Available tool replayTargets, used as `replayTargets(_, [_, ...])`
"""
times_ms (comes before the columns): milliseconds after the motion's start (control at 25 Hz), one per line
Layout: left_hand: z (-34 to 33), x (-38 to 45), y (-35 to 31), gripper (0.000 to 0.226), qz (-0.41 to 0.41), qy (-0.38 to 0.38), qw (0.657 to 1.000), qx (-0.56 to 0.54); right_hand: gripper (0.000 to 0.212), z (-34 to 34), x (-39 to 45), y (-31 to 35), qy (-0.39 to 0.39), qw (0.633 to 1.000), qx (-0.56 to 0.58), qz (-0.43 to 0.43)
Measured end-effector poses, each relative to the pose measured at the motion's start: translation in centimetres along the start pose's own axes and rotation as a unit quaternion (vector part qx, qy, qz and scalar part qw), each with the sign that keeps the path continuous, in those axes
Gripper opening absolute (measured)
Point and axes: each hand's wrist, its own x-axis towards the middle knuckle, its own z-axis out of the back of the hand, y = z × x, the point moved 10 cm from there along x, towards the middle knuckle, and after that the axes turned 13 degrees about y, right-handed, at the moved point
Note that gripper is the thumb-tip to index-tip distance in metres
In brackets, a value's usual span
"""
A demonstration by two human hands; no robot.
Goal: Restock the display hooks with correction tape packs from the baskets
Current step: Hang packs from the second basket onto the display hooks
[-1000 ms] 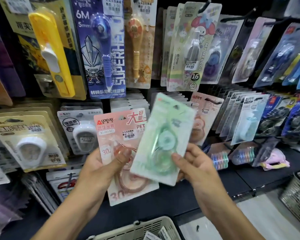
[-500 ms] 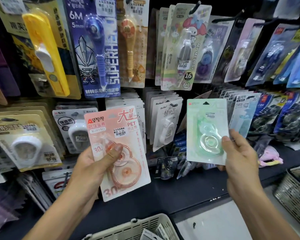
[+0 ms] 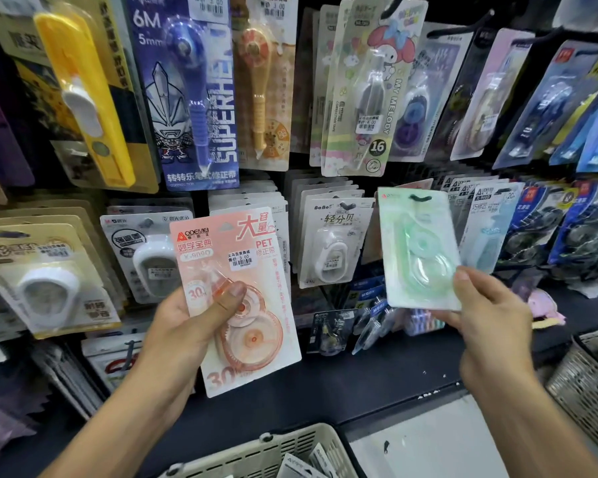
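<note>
A: What is the left hand (image 3: 187, 326) doing?

B: It grips a pink correction tape pack (image 3: 235, 294) at centre frame, thumb pressed across the clear blister, the other fingers curled behind the card where they cannot be seen. The pack is upright, tilted a little to the left, in front of the hanging stock.

A: And the right hand (image 3: 487, 315)?

B: It pinches a green correction tape pack (image 3: 416, 250) by its lower right corner, thumb on the front, the fingers underneath and behind. That pack is at right of centre, with a black hook (image 3: 420, 198) showing through the hole at its top edge. Whether the card hangs fully on the hook, I cannot tell.

A: What surrounds them?

B: Rows of carded packs on the display. A blue pen-style pack (image 3: 187, 94) hangs at upper centre-left, a yellow one (image 3: 83, 94) at upper left, a My Melody pack (image 3: 373, 84) at upper centre.

A: The baskets?

B: A beige basket (image 3: 290, 446) is at the bottom centre, with packs in it. A metal mesh basket (image 3: 587, 384) is at the lower right edge.
</note>
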Motion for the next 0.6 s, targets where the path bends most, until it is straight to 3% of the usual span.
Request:
replayTargets(120, [-0.6,0.1,0.0,0.041,-0.006,0.006,1.0,-0.004,0.048,-2.8,-2.2,-0.2,0.058,0.984,-0.169,0.0])
replayTargets(160, [-1.0,0.1,0.3,0.038,-0.003,0.012,1.0,-0.004,0.051,-5.2,-3.5,-0.4,0.134,0.972,-0.191,0.002])
replayTargets(240, [-2.5,0.0,0.8,0.035,0.01,0.044,0.999,-0.004,0.05,-11.7,-7.8,-2.6,0.366,0.923,-0.103,-0.064])
replayTargets(320, [-4.0,-0.1,1.1,0.032,0.019,0.089,0.996,-0.004,0.047,-15.5,-11.5,-4.2,0.486,0.865,-0.011,-0.123])
replayTargets(400, [-4.1,-0.3,0.3,0.026,-0.008,0.104,0.992,0.069,0.042,-15.5,-11.0,-3.7,0.457,0.882,0.021,-0.111])
replayTargets(440, [-3.3,-0.4,-0.7,0.021,-0.035,0.088,0.98,0.174,0.04,-14.5,-9.8,-2.9,0.408,0.907,0.041,-0.096])
replayTargets(480, [-2.4,-0.5,-1.8,0.022,-0.06,0.059,0.946,0.314,0.038,-13.0,-8.4,-2.2,0.352,0.93,0.07,-0.084])
replayTargets(520, [-1.9,-0.8,-2.7,0.032,-0.079,0.032,0.885,0.457,0.037,-11.4,-7.0,-1.6,0.3,0.946,0.103,-0.073])
replayTargets(600, [-1.4,-0.7,-3.1,0.056,-0.093,0.011,0.78,0.619,0.033,-8.1,-4.8,-0.4,0.215,0.966,0.139,-0.046])
